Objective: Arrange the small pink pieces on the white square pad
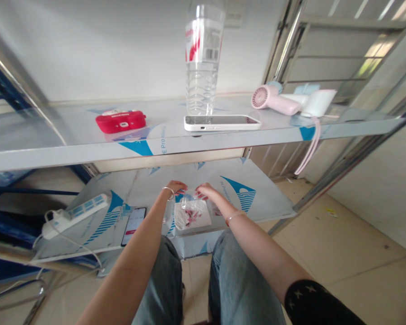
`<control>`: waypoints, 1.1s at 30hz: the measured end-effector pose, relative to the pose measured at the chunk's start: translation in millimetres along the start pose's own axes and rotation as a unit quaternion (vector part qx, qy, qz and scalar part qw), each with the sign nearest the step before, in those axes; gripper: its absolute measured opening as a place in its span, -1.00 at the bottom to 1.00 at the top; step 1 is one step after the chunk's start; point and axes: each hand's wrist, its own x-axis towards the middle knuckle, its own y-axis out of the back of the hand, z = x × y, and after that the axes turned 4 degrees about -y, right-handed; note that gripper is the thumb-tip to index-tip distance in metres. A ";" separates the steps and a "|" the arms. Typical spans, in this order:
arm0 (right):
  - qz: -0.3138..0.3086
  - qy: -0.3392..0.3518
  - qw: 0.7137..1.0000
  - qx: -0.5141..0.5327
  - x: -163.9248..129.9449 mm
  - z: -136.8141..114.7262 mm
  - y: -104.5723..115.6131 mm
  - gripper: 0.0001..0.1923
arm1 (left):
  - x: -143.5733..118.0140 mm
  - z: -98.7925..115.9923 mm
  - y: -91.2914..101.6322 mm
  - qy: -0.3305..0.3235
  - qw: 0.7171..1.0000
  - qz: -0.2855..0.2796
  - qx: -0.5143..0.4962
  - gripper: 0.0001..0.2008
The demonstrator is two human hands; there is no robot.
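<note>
My left hand (176,187) and my right hand (203,191) are stretched out over the lower metal shelf (257,203), close together. Both pinch the top edge of a small clear plastic bag (191,213) that holds pink and red bits. The bag hangs or rests just below my fingers on the shelf. A thin bracelet sits on each wrist. My knees in blue jeans are below the shelf's front edge.
A phone with a lit screen (134,225) and a white power strip (75,214) lie on the lower shelf to the left. On the upper shelf (37,153) stand a water bottle (203,63), a white phone (222,122), a red case (121,121) and a pink hair dryer (277,101).
</note>
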 end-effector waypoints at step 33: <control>0.010 0.006 0.999 -0.034 10.4 6.4 4.6 -0.90 | 4.2 2.3 -5.6 -0.033 0.999 -0.014 -0.039 -0.78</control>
